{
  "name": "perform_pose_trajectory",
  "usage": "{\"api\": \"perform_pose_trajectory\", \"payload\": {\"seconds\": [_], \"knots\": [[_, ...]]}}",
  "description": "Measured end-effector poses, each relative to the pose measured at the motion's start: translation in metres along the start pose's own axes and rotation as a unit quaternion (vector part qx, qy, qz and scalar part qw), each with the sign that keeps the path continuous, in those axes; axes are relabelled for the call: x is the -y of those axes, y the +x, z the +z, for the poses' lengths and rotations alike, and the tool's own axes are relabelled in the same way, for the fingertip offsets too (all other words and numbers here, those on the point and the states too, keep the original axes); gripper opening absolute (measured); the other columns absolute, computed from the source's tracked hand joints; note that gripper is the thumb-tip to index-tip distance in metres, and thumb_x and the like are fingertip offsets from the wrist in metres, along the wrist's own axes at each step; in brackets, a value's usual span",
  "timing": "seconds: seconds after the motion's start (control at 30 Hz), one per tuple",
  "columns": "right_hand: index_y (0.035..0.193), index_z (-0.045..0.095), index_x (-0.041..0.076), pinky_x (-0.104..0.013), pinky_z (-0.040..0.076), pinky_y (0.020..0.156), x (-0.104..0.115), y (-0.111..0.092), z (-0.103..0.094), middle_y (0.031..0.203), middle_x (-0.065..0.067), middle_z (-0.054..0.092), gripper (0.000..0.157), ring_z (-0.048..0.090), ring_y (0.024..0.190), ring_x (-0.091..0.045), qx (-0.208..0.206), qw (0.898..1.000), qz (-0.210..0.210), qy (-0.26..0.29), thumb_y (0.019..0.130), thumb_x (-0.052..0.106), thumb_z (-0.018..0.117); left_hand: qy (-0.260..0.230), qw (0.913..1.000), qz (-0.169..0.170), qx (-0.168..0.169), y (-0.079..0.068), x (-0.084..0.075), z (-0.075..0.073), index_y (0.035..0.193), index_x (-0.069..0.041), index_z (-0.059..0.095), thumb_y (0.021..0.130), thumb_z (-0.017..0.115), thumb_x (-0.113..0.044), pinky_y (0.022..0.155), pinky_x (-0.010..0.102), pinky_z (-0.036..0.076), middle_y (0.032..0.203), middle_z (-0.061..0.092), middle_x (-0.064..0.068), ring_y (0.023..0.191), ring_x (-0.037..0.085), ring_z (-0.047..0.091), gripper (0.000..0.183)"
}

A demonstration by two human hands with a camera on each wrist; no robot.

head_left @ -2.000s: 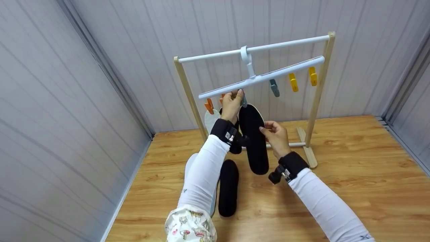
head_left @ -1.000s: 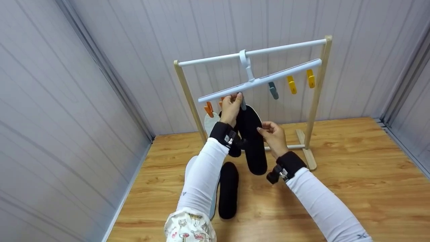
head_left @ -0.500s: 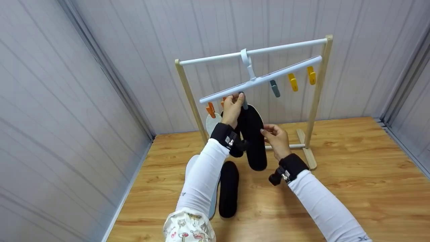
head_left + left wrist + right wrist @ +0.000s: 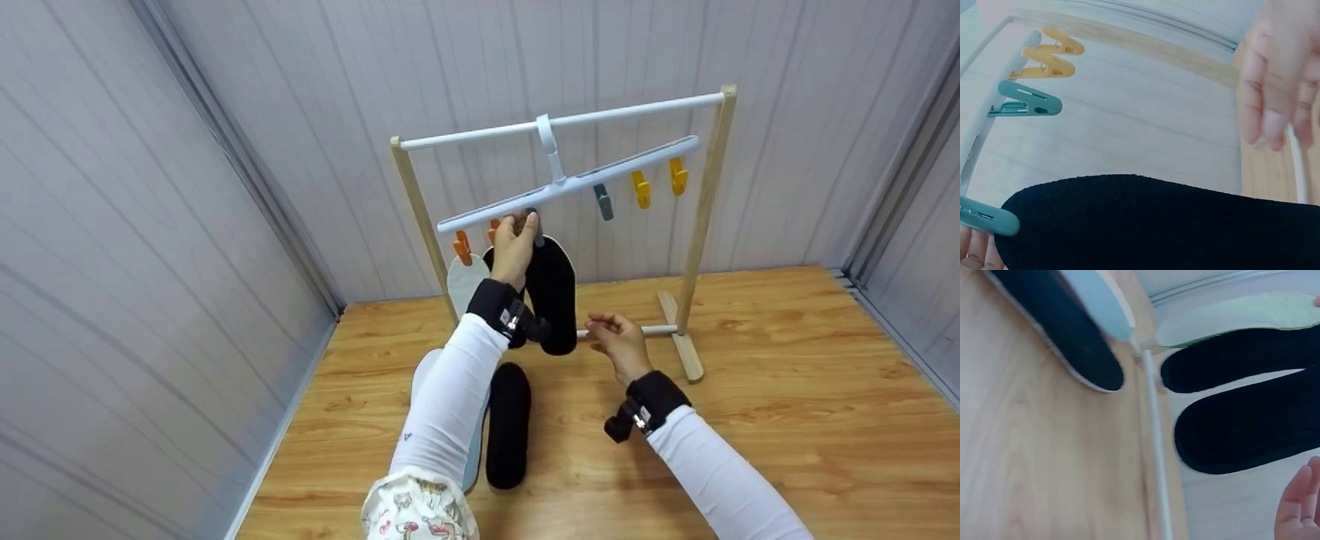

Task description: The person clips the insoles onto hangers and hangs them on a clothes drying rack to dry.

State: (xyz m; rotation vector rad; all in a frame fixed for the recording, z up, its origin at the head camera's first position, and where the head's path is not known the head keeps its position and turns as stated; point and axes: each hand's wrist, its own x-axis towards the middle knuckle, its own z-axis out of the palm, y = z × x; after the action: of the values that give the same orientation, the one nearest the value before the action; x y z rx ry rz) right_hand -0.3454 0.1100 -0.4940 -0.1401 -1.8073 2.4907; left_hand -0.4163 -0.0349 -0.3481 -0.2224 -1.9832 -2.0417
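My left hand [image 4: 514, 251] is up under the white hanger bar [image 4: 495, 214], its thumb and fingers pinching a grey-green clothespin [image 4: 988, 218]. That clothespin bites the top end of a black insole [image 4: 553, 300], which hangs down from the bar. Lower and to the right, my right hand [image 4: 619, 341] is apart from the insole, fingers loosely bent with nothing in them. Left of this insole hang another black insole [image 4: 1230, 360] and a whitish insole [image 4: 465, 285], the latter from an orange clothespin [image 4: 463, 249]; my left hand partly covers them in the head view.
The hanger hooks over the top rail [image 4: 637, 112] of a wooden stand [image 4: 705, 217]. A second grey-green clothespin [image 4: 604, 202] and two yellow clothespins [image 4: 640, 189] hang at right. On the wooden floor [image 4: 750, 420] lie a black insole [image 4: 508, 427] and a pale blue insole [image 4: 424, 367].
My right hand has let go of the black insole's edge and moved down from it. The insole's lower end has swung back toward the stand. My left hand has stayed at the clothespin.
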Motion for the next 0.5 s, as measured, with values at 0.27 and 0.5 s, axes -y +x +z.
{"api": "perform_pose_trajectory", "payload": {"seconds": [0.27, 0.5], "knots": [[0.109, 0.058, -0.008, -0.023, 0.051, 0.062, -0.02, -0.006, -0.005, 0.085, -0.001, 0.067, 0.022, 0.061, 0.071, -0.009, -0.001, 1.0, 0.018, -0.012, 0.09, 0.003, 0.061, 0.01, 0.9998, -0.003, 0.016, 0.0, 0.002, -0.002, 0.124, 0.009, 0.051, 0.098, 0.051, -0.015, 0.09, 0.024, 0.043, 0.119, 0.058, 0.019, 0.108, 0.022, 0.054, 0.036], [0.106, 0.06, -0.005, -0.022, 0.05, 0.061, -0.032, -0.013, -0.012, 0.082, 0.004, 0.067, 0.018, 0.062, 0.072, -0.009, 0.008, 1.0, 0.029, -0.004, 0.091, 0.005, 0.06, 0.013, 0.9997, -0.008, 0.018, -0.003, 0.006, -0.007, 0.131, 0.005, 0.05, 0.098, 0.051, -0.016, 0.099, 0.027, 0.04, 0.132, 0.053, 0.017, 0.123, 0.024, 0.049, 0.039]]}}
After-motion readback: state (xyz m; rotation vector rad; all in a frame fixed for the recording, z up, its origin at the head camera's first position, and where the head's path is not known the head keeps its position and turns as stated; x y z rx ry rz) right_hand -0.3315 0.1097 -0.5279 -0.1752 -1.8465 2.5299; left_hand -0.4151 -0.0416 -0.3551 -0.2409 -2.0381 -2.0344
